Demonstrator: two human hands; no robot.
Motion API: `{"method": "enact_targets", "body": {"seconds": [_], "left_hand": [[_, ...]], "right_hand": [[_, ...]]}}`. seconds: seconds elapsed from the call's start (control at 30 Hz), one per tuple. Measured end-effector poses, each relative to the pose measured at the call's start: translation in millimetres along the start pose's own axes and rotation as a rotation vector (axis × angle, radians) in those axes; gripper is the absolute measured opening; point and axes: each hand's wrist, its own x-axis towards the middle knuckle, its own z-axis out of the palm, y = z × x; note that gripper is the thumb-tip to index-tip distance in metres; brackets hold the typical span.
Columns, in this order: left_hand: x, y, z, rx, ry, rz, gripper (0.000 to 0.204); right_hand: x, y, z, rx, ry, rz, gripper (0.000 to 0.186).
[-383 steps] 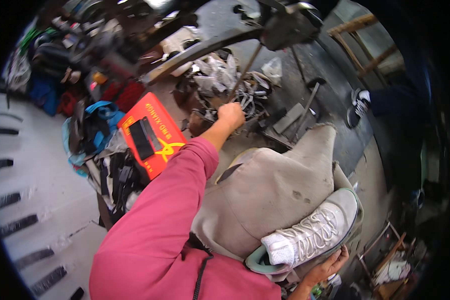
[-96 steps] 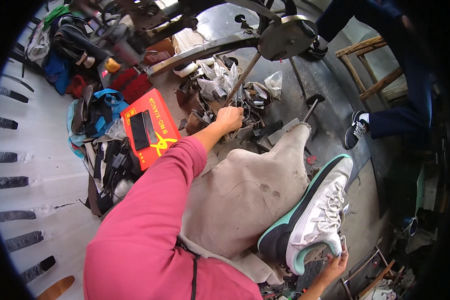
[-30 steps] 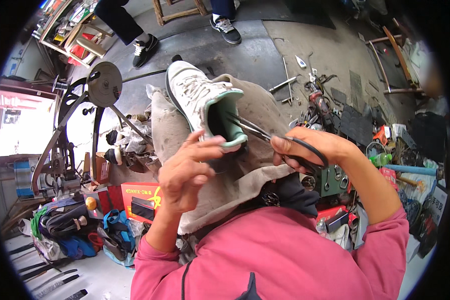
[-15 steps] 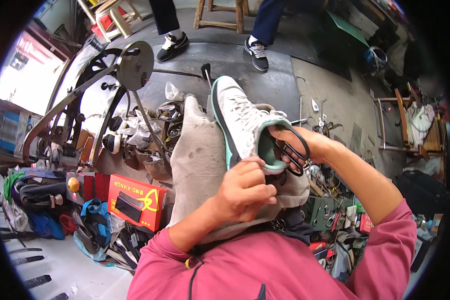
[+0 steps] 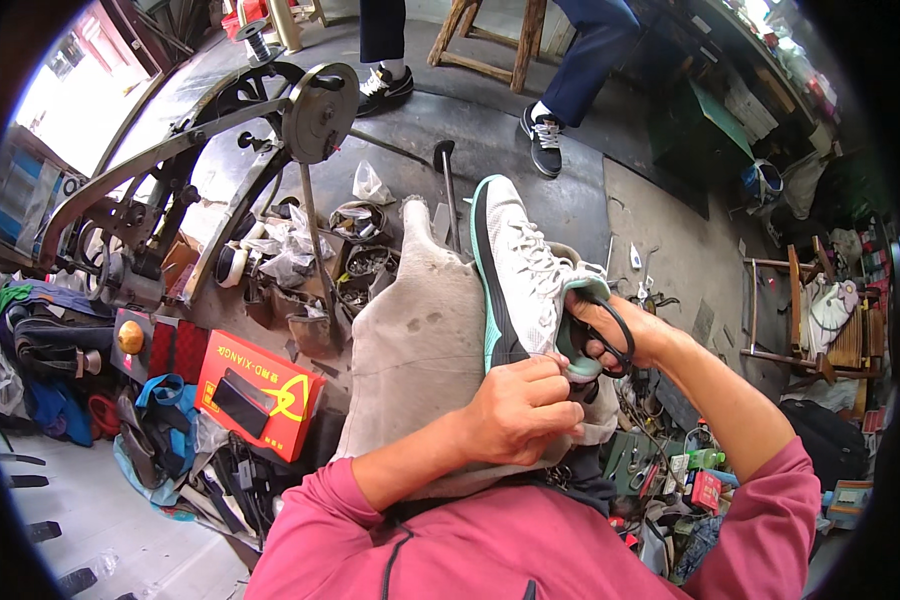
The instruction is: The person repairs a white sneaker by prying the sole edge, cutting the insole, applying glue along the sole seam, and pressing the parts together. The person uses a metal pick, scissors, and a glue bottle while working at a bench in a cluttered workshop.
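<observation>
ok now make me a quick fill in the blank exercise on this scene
The black-handled scissors are in the ____ hand.
The white shoe points its toe ____ from the pink top.
A dark phone lies on a ____ box.
The stool is made of ____.
Missing words: right; away; red; wood.

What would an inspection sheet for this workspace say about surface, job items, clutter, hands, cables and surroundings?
Surface: grey-beige, dark-spotted cloth spread before the person.
Job's things: white lace-up shoe with mint-and-black sole at the cloth's right side; black-handled scissors, blades hidden.
Clutter: red cardboard box with flat black rectangular object on top; small red box among jumbled items at right.
Hands: left hand curled at the shoe's opening; right hand holding the scissors, fingers partly inside it.
Cables: nothing clearly seen.
Surroundings: dark metal machine with round wheel, upper left; another person's navy-trousered legs near brown wooden stool.
</observation>
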Motion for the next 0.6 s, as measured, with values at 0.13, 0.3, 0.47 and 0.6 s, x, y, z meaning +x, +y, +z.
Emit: {"method": "enact_targets", "body": {"seconds": [0.13, 0.3, 0.47, 0.6], "left_hand": [[-1.8, 0.9, 0.3, 0.029, -0.001, 0.003, 0.022], [-6.5, 3.9, 0.3, 0.057, -0.021, 0.011, 0.022], [-8.9, 3.7, 4.0, 0.048, -0.002, 0.049, 0.021], [-9.5, 2.5, 4.8, 0.048, 0.008, 0.059, 0.021]], "right_hand": [[-6.8, 3.3, -1.0, 0.023, -0.025, -0.004, 0.058], [-41.5, -2.6, -13.8, 0.088, -0.119, 0.145, 0.053], [-39.0, 1.2, -6.7, 0.207, -0.130, 0.124, 0.047], [-8.3, 6.3, 4.2, 0.279, -0.084, 0.099, 0.038]]}}
